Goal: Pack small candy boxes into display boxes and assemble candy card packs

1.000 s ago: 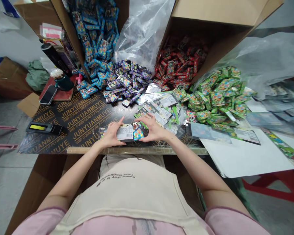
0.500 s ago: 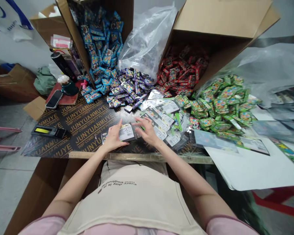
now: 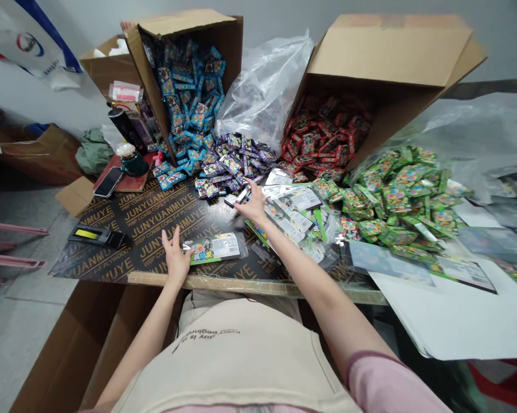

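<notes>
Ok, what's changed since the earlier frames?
The right-hand grip has left the card pack, moving forward to the near edge of the purple packets; whether it holds one is unclear. The left-hand grip has shifted left, to the pack's left end. Phone and red packets stayed put.

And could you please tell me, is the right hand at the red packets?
No, the right hand is at the purple packets' front edge.
</notes>
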Motion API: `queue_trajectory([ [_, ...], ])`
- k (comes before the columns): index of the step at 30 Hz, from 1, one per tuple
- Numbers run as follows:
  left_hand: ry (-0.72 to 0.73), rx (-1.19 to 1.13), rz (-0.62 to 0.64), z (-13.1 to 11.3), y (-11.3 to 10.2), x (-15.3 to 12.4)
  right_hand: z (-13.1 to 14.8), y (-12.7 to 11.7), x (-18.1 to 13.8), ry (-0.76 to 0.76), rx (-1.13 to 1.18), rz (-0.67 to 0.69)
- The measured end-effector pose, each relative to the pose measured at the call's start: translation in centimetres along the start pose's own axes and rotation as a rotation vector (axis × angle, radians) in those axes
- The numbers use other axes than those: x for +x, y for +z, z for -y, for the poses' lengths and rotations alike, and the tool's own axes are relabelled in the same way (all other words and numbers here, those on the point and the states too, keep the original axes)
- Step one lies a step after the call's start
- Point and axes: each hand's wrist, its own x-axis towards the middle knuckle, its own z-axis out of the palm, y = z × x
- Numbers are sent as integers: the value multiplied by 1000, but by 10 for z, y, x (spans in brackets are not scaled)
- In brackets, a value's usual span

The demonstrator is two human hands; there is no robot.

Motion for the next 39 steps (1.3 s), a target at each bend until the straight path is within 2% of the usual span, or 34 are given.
queue_trajectory([
  [2, -13, -60, -10, 6, -5, 4, 7, -10, -18, -141, 125, 48],
  [4, 14, -49, -37, 1, -8, 7, 12, -24, -37, -232, 179, 122],
  [7, 67, -105, -57, -28, -3, 8, 22, -45, -61, -362, 143, 259],
  [9, 20, -287, 100, -56, 6, 7, 31, -56, -72, -450, 81, 359],
  [11, -106, -495, 347, -83, 18, 6, 40, -64, -79, -508, 35, 434],
  [13, -249, -646, 516, -101, 28, 6, 45, -70, -84, -538, 47, 459],
  [15, -353, -730, 577, -109, 34, 7, 45, -75, -88, -541, 103, 432],
  [17, -385, -759, 626, -110, 35, 8, 39, -79, -92, -519, 183, 379],
  [19, -317, -732, 673, -105, 33, 10, 30, -81, -97, -473, 246, 327],
  [21, -119, -605, 657, -96, 30, 14, 19, -83, -101, -401, 234, 259],
  [24, 282, -170, 579, -80, 28, 20, 0, -83, -104, -306, 70, 154],
  [26, 457, 122, 591, -69, 30, 22, -10, -80, -106, -299, -48, 172],
  [28, 522, 252, 620, -60, 33, 23, -16, -78, -109, -316, -121, 253],
  [30, 544, 248, 613, -54, 35, 22, -18, -76, -114, -329, -129, 337],
  [34, 550, 143, 616, -52, 31, 21, -15, -76, -121, -354, 41, 455],
  [39, 560, 70, 674, -61, 24, 20, -15, -77, -114, -404, 192, 513],
])
